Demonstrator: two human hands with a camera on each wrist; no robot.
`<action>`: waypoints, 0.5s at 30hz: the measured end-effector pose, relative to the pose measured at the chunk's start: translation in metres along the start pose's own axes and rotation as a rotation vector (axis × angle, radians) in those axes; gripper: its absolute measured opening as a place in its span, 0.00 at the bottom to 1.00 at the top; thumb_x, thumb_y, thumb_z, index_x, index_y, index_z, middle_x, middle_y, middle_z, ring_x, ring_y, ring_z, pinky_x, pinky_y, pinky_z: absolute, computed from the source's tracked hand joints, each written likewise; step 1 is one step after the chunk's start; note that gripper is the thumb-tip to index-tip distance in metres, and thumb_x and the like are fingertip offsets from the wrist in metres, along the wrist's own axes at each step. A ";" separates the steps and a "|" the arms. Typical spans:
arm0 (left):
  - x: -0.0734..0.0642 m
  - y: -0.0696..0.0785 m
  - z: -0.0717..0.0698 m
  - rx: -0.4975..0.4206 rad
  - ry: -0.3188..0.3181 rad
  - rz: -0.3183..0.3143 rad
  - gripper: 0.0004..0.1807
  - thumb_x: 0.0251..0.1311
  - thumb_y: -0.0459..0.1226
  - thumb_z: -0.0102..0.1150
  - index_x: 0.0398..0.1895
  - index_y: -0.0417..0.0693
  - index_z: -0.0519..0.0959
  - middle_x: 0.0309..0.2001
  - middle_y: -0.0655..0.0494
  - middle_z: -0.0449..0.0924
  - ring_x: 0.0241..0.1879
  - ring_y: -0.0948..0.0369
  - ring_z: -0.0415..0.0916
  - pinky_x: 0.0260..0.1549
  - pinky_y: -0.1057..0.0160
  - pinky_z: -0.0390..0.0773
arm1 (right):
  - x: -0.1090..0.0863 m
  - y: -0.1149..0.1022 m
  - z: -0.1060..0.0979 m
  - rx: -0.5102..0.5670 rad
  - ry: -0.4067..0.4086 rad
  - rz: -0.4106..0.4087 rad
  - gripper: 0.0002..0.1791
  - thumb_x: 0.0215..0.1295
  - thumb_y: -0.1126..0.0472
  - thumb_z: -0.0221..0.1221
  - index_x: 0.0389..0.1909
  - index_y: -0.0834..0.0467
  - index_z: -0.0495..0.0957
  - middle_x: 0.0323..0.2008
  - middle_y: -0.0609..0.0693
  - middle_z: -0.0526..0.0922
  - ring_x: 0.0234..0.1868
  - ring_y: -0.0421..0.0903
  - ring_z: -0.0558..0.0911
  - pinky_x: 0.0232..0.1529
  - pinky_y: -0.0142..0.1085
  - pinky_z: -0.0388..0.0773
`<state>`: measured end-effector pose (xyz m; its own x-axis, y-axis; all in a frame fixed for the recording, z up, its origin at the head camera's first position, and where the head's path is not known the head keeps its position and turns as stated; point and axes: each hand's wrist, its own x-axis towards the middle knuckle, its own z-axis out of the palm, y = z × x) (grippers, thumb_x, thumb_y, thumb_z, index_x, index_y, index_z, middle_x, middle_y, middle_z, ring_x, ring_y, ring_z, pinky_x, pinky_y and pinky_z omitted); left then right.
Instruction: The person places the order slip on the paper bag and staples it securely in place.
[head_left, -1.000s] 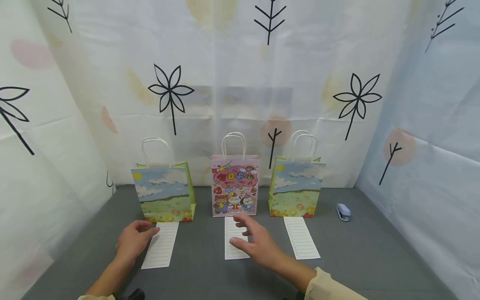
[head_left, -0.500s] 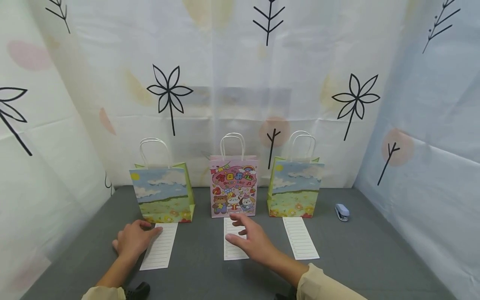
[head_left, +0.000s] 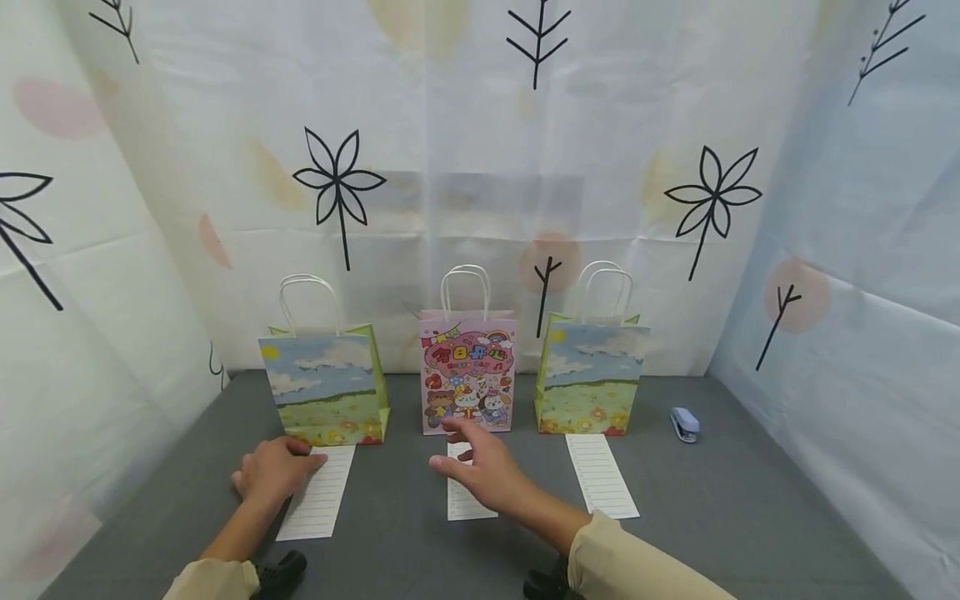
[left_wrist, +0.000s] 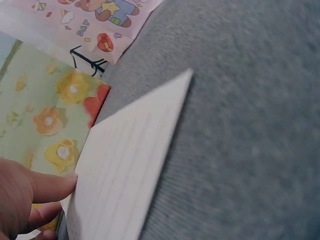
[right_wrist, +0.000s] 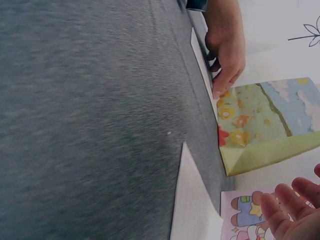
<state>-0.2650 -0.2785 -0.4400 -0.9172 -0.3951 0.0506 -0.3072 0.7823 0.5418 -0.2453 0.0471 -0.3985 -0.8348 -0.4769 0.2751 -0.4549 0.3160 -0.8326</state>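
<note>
My left hand (head_left: 270, 473) is at the upper left edge of a lined white paper slip (head_left: 318, 504), which lies in front of the left landscape-print gift bag (head_left: 326, 383). In the left wrist view the thumb (left_wrist: 55, 186) presses on the slip's edge, with fingers curled at its underside. My right hand (head_left: 487, 473) hovers with spread, relaxed fingers over a middle lined slip (head_left: 468, 504) and holds nothing. It partly covers that slip, which lies before a pink cartoon gift bag (head_left: 468, 371).
A second landscape-print gift bag (head_left: 596, 379) stands on the right, with another lined slip (head_left: 602, 479) before it. A small lilac stapler (head_left: 685, 424) lies farther right on the grey tabletop (head_left: 720, 517). Patterned white cloth (head_left: 480, 208) hangs behind.
My right hand has moved a little left and away from me over the middle slip. The left thumb has moved slightly farther onto the left slip, whose near end has turned slightly left.
</note>
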 end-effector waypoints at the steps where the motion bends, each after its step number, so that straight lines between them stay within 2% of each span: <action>1: 0.000 0.001 0.000 -0.008 -0.005 -0.001 0.21 0.53 0.48 0.70 0.42 0.41 0.83 0.42 0.41 0.79 0.44 0.38 0.68 0.42 0.36 0.59 | 0.003 -0.001 0.001 0.001 0.000 0.000 0.29 0.68 0.51 0.60 0.66 0.59 0.67 0.59 0.53 0.75 0.59 0.55 0.74 0.53 0.49 0.74; 8: 0.000 0.003 -0.001 -0.049 -0.033 0.016 0.18 0.54 0.44 0.70 0.40 0.41 0.81 0.39 0.44 0.79 0.43 0.39 0.68 0.42 0.37 0.58 | 0.021 -0.005 0.008 0.014 0.014 -0.024 0.29 0.67 0.51 0.61 0.66 0.57 0.68 0.61 0.52 0.74 0.60 0.54 0.74 0.53 0.50 0.73; 15: 0.000 0.003 -0.005 0.014 -0.044 0.109 0.19 0.53 0.43 0.70 0.44 0.41 0.83 0.40 0.43 0.81 0.41 0.41 0.72 0.40 0.39 0.63 | 0.042 -0.008 0.016 -0.025 0.039 -0.031 0.30 0.66 0.49 0.61 0.66 0.55 0.67 0.59 0.51 0.75 0.58 0.54 0.75 0.52 0.44 0.75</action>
<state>-0.2643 -0.2782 -0.4340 -0.9556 -0.2859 0.0718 -0.2080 0.8264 0.5232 -0.2715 0.0116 -0.3883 -0.8311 -0.4550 0.3196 -0.4881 0.3217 -0.8113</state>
